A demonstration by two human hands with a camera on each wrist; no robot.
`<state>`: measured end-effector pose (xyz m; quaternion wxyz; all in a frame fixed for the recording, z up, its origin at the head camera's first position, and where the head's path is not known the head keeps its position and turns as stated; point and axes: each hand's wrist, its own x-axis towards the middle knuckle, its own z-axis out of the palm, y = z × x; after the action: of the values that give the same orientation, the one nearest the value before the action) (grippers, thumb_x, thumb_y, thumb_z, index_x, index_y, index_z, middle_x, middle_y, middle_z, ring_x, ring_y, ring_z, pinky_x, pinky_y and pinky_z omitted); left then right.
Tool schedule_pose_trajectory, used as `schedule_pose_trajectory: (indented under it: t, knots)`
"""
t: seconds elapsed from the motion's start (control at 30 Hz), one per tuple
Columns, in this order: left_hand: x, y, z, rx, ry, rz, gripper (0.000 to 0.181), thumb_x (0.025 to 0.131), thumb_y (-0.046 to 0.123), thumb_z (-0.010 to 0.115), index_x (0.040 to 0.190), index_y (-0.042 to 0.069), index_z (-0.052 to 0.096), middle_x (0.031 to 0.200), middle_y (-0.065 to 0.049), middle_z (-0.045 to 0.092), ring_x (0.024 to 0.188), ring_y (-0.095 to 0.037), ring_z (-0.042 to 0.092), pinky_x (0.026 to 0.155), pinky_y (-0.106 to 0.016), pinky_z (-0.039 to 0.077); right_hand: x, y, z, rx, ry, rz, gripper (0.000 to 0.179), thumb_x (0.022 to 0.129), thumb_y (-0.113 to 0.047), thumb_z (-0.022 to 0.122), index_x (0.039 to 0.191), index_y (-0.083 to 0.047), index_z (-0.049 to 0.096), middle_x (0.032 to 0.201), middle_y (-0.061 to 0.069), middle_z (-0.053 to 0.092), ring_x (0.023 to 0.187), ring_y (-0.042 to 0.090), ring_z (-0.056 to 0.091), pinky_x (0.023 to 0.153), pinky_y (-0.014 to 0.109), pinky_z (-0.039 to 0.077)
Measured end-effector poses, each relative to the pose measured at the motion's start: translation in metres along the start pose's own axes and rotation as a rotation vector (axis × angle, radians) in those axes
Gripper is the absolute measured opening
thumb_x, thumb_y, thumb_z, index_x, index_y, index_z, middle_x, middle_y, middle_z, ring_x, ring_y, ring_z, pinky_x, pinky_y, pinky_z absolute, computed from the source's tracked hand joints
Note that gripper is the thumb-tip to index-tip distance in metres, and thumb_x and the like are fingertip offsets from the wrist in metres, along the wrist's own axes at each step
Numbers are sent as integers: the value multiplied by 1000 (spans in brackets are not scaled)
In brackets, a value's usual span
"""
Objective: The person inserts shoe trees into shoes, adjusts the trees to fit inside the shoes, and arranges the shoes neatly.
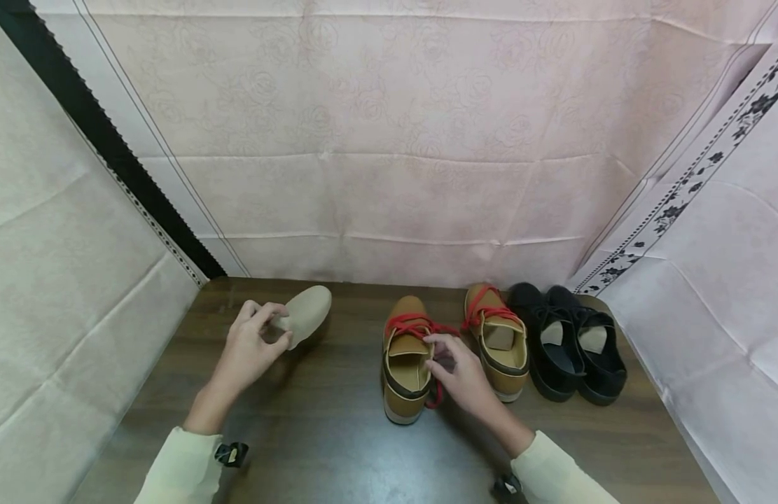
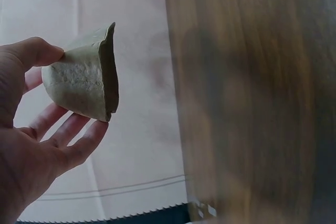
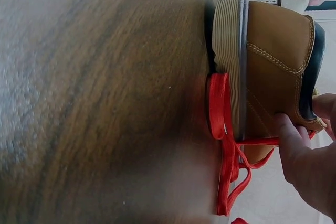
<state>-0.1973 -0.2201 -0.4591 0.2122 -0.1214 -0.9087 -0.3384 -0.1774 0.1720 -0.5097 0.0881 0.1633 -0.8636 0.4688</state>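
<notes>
Above the left part of the table, my left hand (image 1: 250, 346) holds a pale beige, toe-shaped shoe insert (image 1: 310, 312) between thumb and fingers. In the left wrist view the insert (image 2: 79, 82) looks hollow, with a rough surface and an uneven open rim. My right hand (image 1: 466, 372) pinches the right side of the collar of a tan shoe (image 1: 404, 406) with red laces (image 1: 410, 324). This shoe stands on the table, toe away from me, and its opening shows a pale lining. Its loose lace (image 3: 218, 106) trails down onto the table in the right wrist view.
Right of my right hand stands the other tan shoe (image 1: 505, 381), a pale piece inside it. Beside it are two black shoes (image 1: 555, 388) (image 1: 603, 392), also with pale pieces inside. Patterned cloth (image 1: 376, 210) hangs behind the wooden table (image 1: 325, 434) and along both sides.
</notes>
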Motion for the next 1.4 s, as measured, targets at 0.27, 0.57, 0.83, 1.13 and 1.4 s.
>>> schedule_pose_trajectory:
  t: [0.27, 0.57, 0.83, 1.13, 1.4]
  knots:
    - [1, 16, 2, -22, -6, 82, 35, 80, 1, 83, 110, 14, 71, 95, -10, 52, 76, -23, 50, 65, -26, 43, 0, 2, 0, 15, -6, 27, 43, 89, -2, 79, 127, -19, 66, 106, 5, 64, 100, 21, 68, 89, 44, 60]
    - [0, 31, 2, -82, -65, 112, 34, 83, 4, 81, 113, 15, 70, 103, -5, 55, 88, -20, 60, 80, -44, 61, 0, 2, 0, 23, -12, 47, 43, 90, -4, 79, 128, -20, 66, 107, 3, 64, 102, 21, 68, 92, 47, 59]
    - [0, 43, 1, -121, -86, 145, 32, 84, 5, 78, 113, 15, 71, 108, -1, 60, 96, -18, 64, 82, -43, 62, 0, 2, 0, 33, -13, 59, 43, 91, -5, 79, 128, -22, 66, 107, 3, 64, 103, 20, 68, 91, 46, 59]
    - [1, 57, -2, -131, -107, 203, 31, 85, 4, 75, 114, 15, 71, 112, -1, 64, 99, -17, 66, 80, -42, 63, 0, 2, 0, 31, -13, 68, 42, 91, -6, 79, 127, -22, 66, 106, 2, 63, 103, 20, 68, 91, 44, 60]
    - [1, 66, -1, -147, -131, 276, 34, 86, 1, 72, 117, 16, 72, 116, 1, 66, 94, -15, 65, 78, -40, 62, 1, 2, 0, 38, -16, 70, 42, 91, -5, 79, 127, -23, 66, 106, 3, 63, 103, 20, 69, 92, 47, 59]
